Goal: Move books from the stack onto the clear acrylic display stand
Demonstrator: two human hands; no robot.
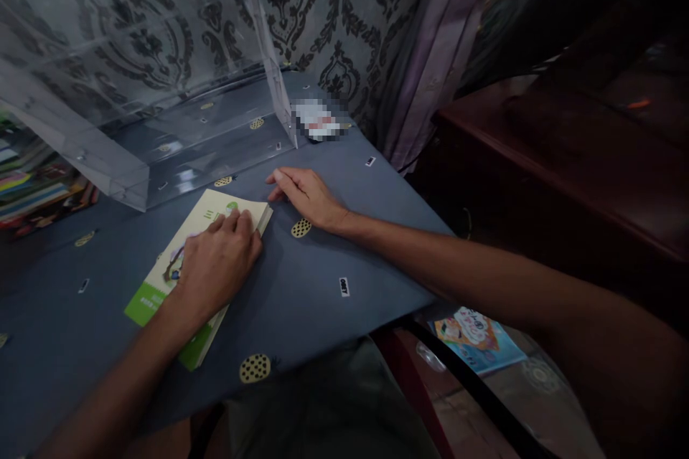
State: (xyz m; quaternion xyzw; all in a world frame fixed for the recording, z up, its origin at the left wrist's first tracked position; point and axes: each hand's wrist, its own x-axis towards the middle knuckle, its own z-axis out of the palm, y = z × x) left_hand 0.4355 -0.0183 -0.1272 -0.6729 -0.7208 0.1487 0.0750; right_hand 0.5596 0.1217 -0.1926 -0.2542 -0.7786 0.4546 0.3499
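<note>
A cream and green book (151, 301) lies closed at a slant on the blue patterned tablecloth (301, 301). My left hand (218, 254) rests palm down on its cover, fingers bent over the upper right part, covering some of the picture. The fingers do not wrap round the book. To the right of the book, my right hand (306, 197) rests on its side on the cloth, a small gap from the book's top corner. Its fingers curl loosely inward, and nothing shows in it.
A clear acrylic stand (123, 183) stands behind the book. Stacked books (32, 190) are at the far left, a pixelated white item (320, 120) at the back. A dark red cabinet (538, 150) stands right; a blue book (479, 341) lies below the table edge.
</note>
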